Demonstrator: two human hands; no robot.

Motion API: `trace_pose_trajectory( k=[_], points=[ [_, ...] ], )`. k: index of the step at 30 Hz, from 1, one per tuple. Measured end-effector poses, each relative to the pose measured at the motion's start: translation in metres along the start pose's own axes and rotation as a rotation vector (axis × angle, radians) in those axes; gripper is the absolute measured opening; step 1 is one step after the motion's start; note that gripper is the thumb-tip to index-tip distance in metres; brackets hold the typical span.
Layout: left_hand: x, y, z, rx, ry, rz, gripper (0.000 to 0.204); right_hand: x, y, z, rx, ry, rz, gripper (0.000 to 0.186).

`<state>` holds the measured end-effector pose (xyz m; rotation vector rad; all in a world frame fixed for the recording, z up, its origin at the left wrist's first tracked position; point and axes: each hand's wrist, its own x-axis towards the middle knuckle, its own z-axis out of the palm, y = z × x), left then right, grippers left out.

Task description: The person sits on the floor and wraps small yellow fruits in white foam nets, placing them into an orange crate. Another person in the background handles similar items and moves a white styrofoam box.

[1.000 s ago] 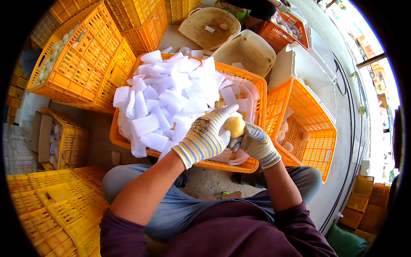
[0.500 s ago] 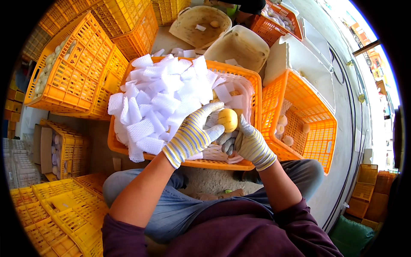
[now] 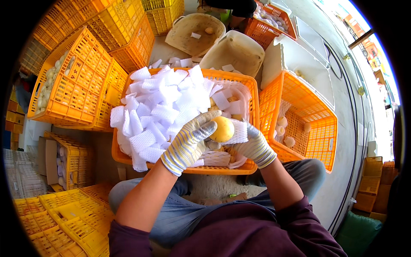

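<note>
My left hand (image 3: 186, 144), in a striped work glove, is closed round a round yellow fruit (image 3: 223, 129) above the orange crate (image 3: 253, 107) in front of me. My right hand (image 3: 256, 149), gloved alike, holds a white foam net sleeve (image 3: 240, 133) against the fruit's right side. Its fingers are partly hidden behind the sleeve. A heap of white foam net sleeves (image 3: 160, 100) fills the crate's left part. More yellow fruits, partly covered by loose sleeves, lie on the crate's right side behind my hands.
To the right stands another orange crate (image 3: 314, 143) with several sleeved fruits (image 3: 281, 122) inside. Two pale tubs (image 3: 195, 28) sit beyond my crate. Stacked yellow crates (image 3: 72, 81) rise on the left. At the top edge, part of another person (image 3: 237, 6) shows.
A foam sleeve now shows in my right hand, next to the fruit. The fruit has shifted slightly left, held by my left hand.
</note>
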<state>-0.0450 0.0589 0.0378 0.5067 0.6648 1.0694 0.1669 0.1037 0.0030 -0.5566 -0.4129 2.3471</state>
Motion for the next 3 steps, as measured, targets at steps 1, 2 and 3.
trace_pose_trajectory(
  k=[1,2,3],
  points=[
    [0.0022,-0.0002,-0.0034,-0.015,-0.008,0.007,0.054,0.0000,0.0035,0.0034,-0.019,-0.096,-0.007,0.068],
    [0.0029,0.0010,-0.0041,-0.030,-0.011,0.009,0.056,-0.0005,0.0047,0.0092,-0.033,-0.190,-0.011,0.075],
    [0.0043,0.0043,-0.0032,-0.038,-0.052,0.009,0.058,0.0025,0.0026,0.0057,-0.104,-0.149,-0.056,0.083]
  ],
)
